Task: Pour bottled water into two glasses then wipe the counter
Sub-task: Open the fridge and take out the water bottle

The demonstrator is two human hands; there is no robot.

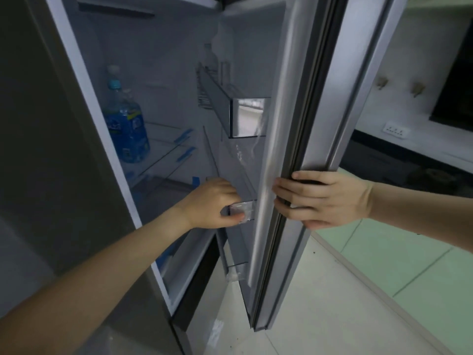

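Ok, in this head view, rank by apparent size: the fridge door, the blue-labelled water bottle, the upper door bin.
1. fridge door, by far the largest.
2 and 3. upper door bin and blue-labelled water bottle look similar in extent; the bin sits foreshortened, so I won't rank them.

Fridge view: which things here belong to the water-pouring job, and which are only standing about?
For the job:
- blue-labelled water bottle on the glass shelf
- fridge door, right hand gripping its edge
- left hand at the door bin

Standing about:
- small bottle in the upper door rack
- wall socket
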